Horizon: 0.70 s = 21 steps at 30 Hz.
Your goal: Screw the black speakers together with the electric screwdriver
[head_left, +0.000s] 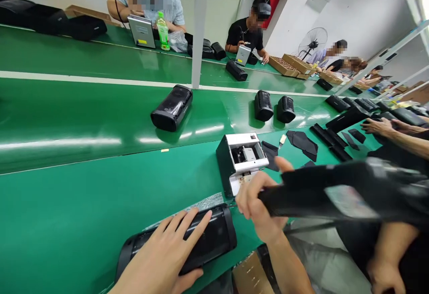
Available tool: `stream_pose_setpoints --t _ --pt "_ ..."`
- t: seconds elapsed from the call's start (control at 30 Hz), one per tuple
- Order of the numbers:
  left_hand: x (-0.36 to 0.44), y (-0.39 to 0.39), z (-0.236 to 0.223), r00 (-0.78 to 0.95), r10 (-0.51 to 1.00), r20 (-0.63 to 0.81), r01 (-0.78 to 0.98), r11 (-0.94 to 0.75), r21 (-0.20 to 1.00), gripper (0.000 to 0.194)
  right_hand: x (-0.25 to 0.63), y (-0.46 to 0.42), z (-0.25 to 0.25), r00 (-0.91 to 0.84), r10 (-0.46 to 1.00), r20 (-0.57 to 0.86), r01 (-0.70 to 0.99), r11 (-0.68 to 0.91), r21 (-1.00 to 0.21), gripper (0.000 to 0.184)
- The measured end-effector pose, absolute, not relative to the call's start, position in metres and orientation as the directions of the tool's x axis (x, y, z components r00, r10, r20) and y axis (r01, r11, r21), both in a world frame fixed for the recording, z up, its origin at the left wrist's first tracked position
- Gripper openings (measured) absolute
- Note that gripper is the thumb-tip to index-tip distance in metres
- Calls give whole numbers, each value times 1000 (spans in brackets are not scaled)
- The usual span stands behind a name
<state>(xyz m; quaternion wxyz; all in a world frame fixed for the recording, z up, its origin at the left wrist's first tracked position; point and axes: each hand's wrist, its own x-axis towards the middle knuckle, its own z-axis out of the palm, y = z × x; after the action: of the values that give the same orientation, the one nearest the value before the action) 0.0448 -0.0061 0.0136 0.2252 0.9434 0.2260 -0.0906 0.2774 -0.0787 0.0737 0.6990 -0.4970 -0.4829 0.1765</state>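
My left hand (167, 249) lies over a glossy black speaker housing (214, 231), its fingers spread across the top and its thumb on the near side. The housing rests at a slant at the front of the green bench, beside a strip of clear, patterned material (211, 201). My right hand (259, 200) is closed around the front of a black electric screwdriver (308, 193). Motion blurs its body, which extends to the right and bears a pale label. The screwdriver's thin tip is hard to make out near the housing's right end. Just behind this hand stands a white-topped screw feeder (243, 151).
Black fabric pieces (303, 144) and long black parts (330, 142) lie right of the feeder. Several speaker housings (172, 108) stand along the green line behind. A co-worker's hands (382, 126) reach in at right. A white post (197, 30) rises behind the bench.
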Motion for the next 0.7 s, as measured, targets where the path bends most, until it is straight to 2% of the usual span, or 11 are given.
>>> stream_pose_setpoints --t 0.1,0.23,0.33,0.43,0.5,0.57,0.6,0.67,0.7 --pt "43 -4 2 898 381 -219 438 -819 370 100 298 -83 114 564 586 581 201 585 -786 52" --pt "41 -5 -18 910 392 -134 412 -832 371 111 330 -72 126 645 452 617 329 564 -757 50" --pt "39 -5 -20 919 392 -41 375 -837 399 110 341 -61 110 642 458 615 390 495 -776 44" --pt "27 0 -13 905 410 117 343 -863 370 110 338 -64 97 626 536 566 351 454 -819 41" --pt "12 4 -9 868 447 216 362 -867 341 102 332 -74 96 606 599 523 313 425 -849 43" --pt "-6 4 -10 814 511 274 402 -838 368 86 323 -86 101 608 616 501 264 438 -859 48" --pt "-14 1 -12 782 559 276 430 -804 410 77 318 -91 106 612 614 498 235 460 -856 40" --pt "-29 -6 -18 695 683 223 488 -677 551 60 303 -97 116 590 648 481 184 473 -862 11" --pt "-33 -11 -20 642 745 180 502 -586 635 54 294 -96 122 578 666 471 165 470 -867 17"
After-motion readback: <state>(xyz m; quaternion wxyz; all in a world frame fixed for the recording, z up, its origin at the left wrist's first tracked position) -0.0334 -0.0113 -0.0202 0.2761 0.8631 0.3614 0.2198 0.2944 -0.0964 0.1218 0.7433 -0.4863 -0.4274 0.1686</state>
